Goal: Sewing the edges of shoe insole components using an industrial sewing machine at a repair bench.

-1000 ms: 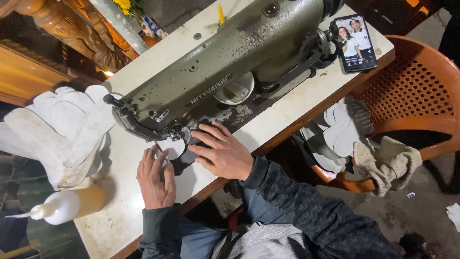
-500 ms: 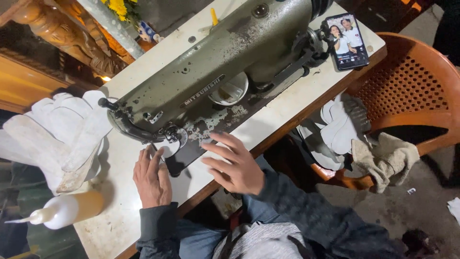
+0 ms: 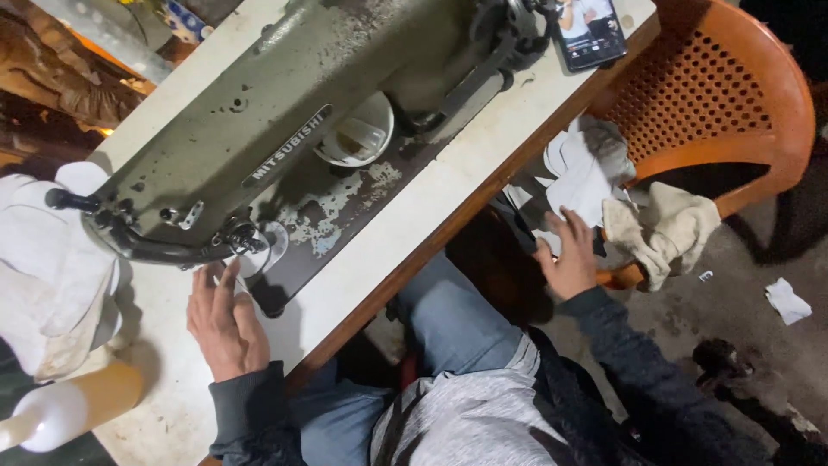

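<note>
Resting flat on the white table point(image 3: 405, 233), the left hand point(image 3: 226, 321) is laid palm down with its fingers stretched toward the needle end of the olive-green sewing machine point(image 3: 285, 129). Nothing is gripped by it; the fingertips are set at a small white fabric piece point(image 3: 263, 252) under the machine's head, though whether the cloth is pressed cannot be told. The forearm, in a dark sleeve, is angled up from the table's near edge. The right hand point(image 3: 569, 257) is extended away from the table, wrist bent, fingers spread open over a pile of white cut fabric pieces point(image 3: 580, 177) lying on the seat of an orange plastic chair point(image 3: 733, 95); the top piece is touched but not closed upon. A crumpled beige cloth point(image 3: 668, 229) is draped just beside that hand. White gloves point(image 3: 47, 259) are stacked at the table's left end, near a plastic squeeze bottle point(image 3: 65, 410). A phone point(image 3: 589, 30) is propped near the machine's far end.
</note>
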